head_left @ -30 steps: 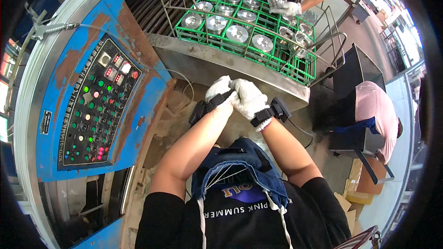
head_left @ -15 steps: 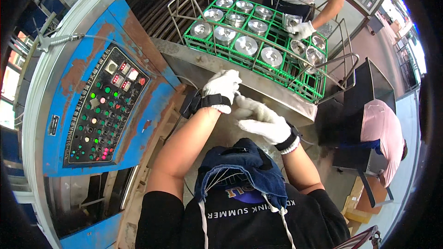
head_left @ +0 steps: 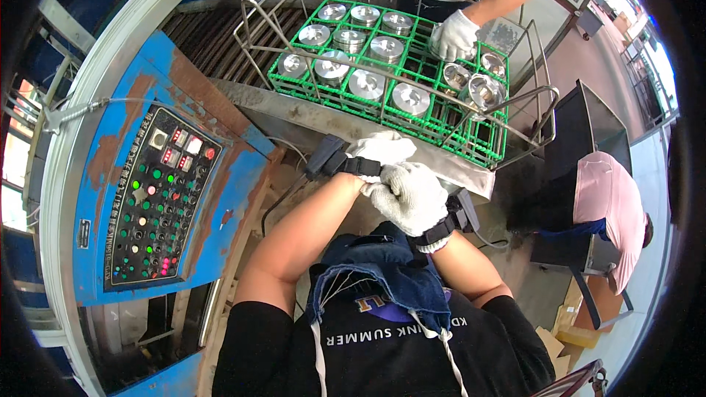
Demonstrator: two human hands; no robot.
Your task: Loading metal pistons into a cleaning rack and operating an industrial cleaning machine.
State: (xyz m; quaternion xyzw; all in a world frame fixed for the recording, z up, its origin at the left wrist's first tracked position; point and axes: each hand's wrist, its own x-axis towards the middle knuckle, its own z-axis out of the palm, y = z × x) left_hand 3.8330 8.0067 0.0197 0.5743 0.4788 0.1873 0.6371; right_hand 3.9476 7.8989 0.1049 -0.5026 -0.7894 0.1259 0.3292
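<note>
Both my hands wear white knitted gloves and meet in front of the basket's near side. My left hand [head_left: 382, 148] reaches forward with its fingers mostly straight, partly covered by the other hand. Curled over its wrist, my right hand [head_left: 410, 197] has its fingers at the cuff of the left glove; the fingertips are partly hidden. Black straps with small dark devices circle both wrists. Beyond stands a green wire basket [head_left: 397, 119], its square compartments holding several round, silvery metal parts [head_left: 366, 84] that look like pistons.
A co-worker's gloved hand [head_left: 454, 35] reaches into the basket from the far side. On the left stands a blue, rusty control panel [head_left: 163, 198]. A metal ledge [head_left: 294, 112] runs below the basket. To the right, a person in pink [head_left: 607, 198] bends over a dark bin [head_left: 588, 129].
My hands, apart before, have come together, the right crossing onto the left wrist. The co-worker's hand has moved over a compartment, and the metal part seen beside it is now covered.
</note>
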